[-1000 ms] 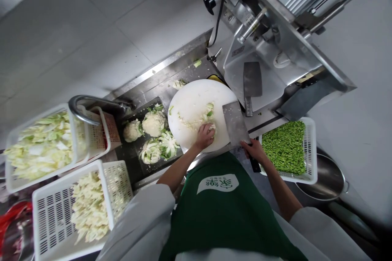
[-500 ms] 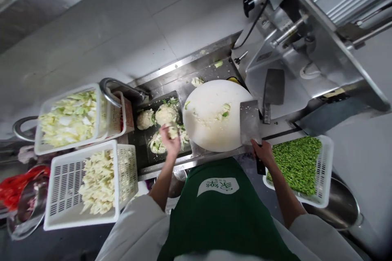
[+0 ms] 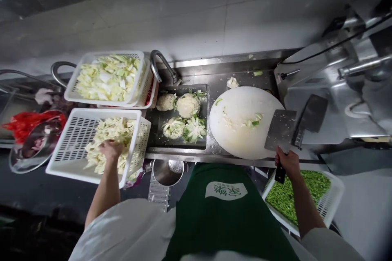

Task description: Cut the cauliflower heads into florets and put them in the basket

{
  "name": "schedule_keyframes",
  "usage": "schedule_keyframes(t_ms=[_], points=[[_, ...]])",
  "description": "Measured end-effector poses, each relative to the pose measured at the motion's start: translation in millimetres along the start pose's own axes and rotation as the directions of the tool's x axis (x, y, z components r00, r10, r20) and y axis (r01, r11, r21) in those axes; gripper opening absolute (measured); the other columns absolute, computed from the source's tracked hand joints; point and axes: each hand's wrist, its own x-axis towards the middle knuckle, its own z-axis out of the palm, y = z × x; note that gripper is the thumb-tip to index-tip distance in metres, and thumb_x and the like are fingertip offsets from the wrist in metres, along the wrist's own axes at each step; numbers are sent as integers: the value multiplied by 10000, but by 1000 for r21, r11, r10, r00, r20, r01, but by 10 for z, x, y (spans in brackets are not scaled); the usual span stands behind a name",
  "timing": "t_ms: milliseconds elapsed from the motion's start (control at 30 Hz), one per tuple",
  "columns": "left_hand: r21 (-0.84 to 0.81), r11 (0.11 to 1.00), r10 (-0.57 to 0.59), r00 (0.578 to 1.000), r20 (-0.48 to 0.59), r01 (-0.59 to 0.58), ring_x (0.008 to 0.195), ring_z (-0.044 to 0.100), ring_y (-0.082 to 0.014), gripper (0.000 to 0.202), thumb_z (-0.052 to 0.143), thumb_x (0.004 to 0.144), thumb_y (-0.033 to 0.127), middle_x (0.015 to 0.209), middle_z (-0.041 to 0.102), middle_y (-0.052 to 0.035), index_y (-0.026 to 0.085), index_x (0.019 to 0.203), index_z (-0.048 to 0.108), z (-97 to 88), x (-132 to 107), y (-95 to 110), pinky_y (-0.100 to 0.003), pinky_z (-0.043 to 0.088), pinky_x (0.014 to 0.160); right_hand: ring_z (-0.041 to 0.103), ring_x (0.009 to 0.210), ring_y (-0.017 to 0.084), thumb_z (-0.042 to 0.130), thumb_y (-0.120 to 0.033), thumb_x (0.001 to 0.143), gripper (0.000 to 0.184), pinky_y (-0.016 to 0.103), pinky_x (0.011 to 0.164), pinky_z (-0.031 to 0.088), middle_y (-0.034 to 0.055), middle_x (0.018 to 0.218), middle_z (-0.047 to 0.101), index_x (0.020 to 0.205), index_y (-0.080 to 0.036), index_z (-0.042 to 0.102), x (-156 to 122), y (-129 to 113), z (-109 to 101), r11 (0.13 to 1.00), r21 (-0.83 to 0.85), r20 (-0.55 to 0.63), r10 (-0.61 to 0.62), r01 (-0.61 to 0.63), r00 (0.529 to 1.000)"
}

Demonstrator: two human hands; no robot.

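My left hand [image 3: 111,149] is over the cut cauliflower pieces [image 3: 98,162] in a white slotted basket [image 3: 65,147]. Its fingers are curled together, and whatever they may hold is hidden. My right hand [image 3: 289,164] grips the black handle of a cleaver [image 3: 280,128], whose broad blade rests flat over the right edge of the round white cutting board [image 3: 235,138]. Green and white scraps [image 3: 255,120] lie on the board. Left of it, several cauliflower heads [image 3: 188,106] sit in the sink [image 3: 153,140], one with its stem side up.
A second cleaver [image 3: 315,112] lies beside the slicing machine [image 3: 367,53]. Chopped green vegetables fill a basket [image 3: 335,193] by my right forearm. Behind the cauliflower basket stands a basket of cut cabbage [image 3: 105,79] near the faucet [image 3: 163,65]. A steel pot [image 3: 168,173] stands below the counter edge.
My left hand has moved left from the sink, where it held a cauliflower piece, to the basket. The view has turned left. My right hand keeps the cleaver at the board's edge.
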Motion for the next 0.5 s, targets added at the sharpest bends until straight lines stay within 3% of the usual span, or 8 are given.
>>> schedule_keyframes(t_ms=[33,100,200,267,333,400,467,500], points=[[26,999,-46,998,41,45,1248,399,-414,396,734,618,153,1064,458,-74,183,867,428,51,0,50,-712,334,1051,493,371,141,774,-746,623,587,282,359,454,-40,461,513,689,-258,454,-4,-5,9,1000,11,-4,1,-1,1000],[50,997,-63,998,-24,64,1268,389,-434,403,756,604,161,1129,479,-109,166,890,472,155,-81,228,-695,351,1032,482,365,135,786,-761,588,613,278,348,446,-50,455,508,707,-256,459,-8,-7,24,1000,17,-15,8,-8,1000],[-78,966,231,962,-148,-245,1238,473,-385,290,681,735,218,1170,543,-149,154,980,540,443,-394,665,-609,417,1035,477,354,133,794,-773,554,637,274,336,438,-50,449,519,723,-251,472,-9,-6,41,1000,9,-43,29,-29,999],[-224,883,409,910,-65,-413,1125,576,-326,174,587,836,252,1091,616,-131,166,987,590,791,-702,1109,-538,464,1035,481,349,136,792,-773,559,634,271,335,436,-49,444,522,726,-249,476,-6,-12,49,999,6,-54,41,-41,998],[-391,774,570,817,89,-498,1060,630,-293,167,519,905,282,1041,667,-120,181,975,631,1245,-1056,1698,-481,499,1025,481,342,137,780,-767,583,617,268,335,432,-49,431,516,719,-250,473,-2,-25,51,999,-10,-59,51,-52,997],[-537,652,701,695,159,-535,1112,642,-274,253,474,968,319,1102,691,-133,173,1051,663,1735,-1418,2382,-447,500,1061,484,339,140,767,-754,615,593,267,336,425,-45,424,512,708,-253,463,0,-35,46,997,-40,-66,70,-72,995],[-613,562,795,566,218,-555,1283,589,-266,342,465,1004,352,1316,646,-156,164,1221,652,2191,-1753,3047,-430,456,1147,492,344,143,755,-728,657,561,269,344,426,-39,432,521,706,-254,459,2,-36,33,994,-63,-61,86,-90,994],[-607,558,805,547,230,-565,1394,511,-287,404,499,1003,382,1450,571,-174,154,1313,621,2390,-1905,3333,-454,408,1198,495,346,144,747,-713,678,542,272,350,429,-38,437,525,708,-254,460,4,-31,25,993,-69,-55,94,-98,994]])
